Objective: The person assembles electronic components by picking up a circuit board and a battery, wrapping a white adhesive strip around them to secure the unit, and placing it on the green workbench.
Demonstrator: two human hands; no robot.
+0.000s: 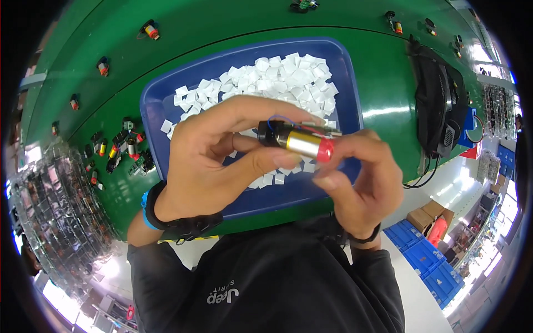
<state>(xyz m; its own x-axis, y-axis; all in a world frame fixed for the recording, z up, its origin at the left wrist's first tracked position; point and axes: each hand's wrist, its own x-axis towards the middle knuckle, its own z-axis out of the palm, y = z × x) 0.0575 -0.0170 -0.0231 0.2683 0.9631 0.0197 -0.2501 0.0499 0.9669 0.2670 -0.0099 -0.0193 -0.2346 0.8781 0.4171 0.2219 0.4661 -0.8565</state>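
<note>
My left hand (205,158) is closed on a small battery assembly (302,143) above the blue tub. The assembly has a silver and yellow cylinder with a red end, a black end piece, a small circuit board and thin red and blue wires. Thumb and fingers of that hand grip it near the black end. At the red end, my right hand (369,183) has its fingers curled, the index fingertip against the red cap and the thumb just below. Below both hands lie many small white square pieces (277,77) in the blue tub (350,83).
Similar battery assemblies (132,149) lie piled left of the tub, with single ones (150,30) along the far green table (383,72). A black bag (438,100) lies to the right. Stacked clear trays (61,216) stand at left, blue crates (422,255) at lower right.
</note>
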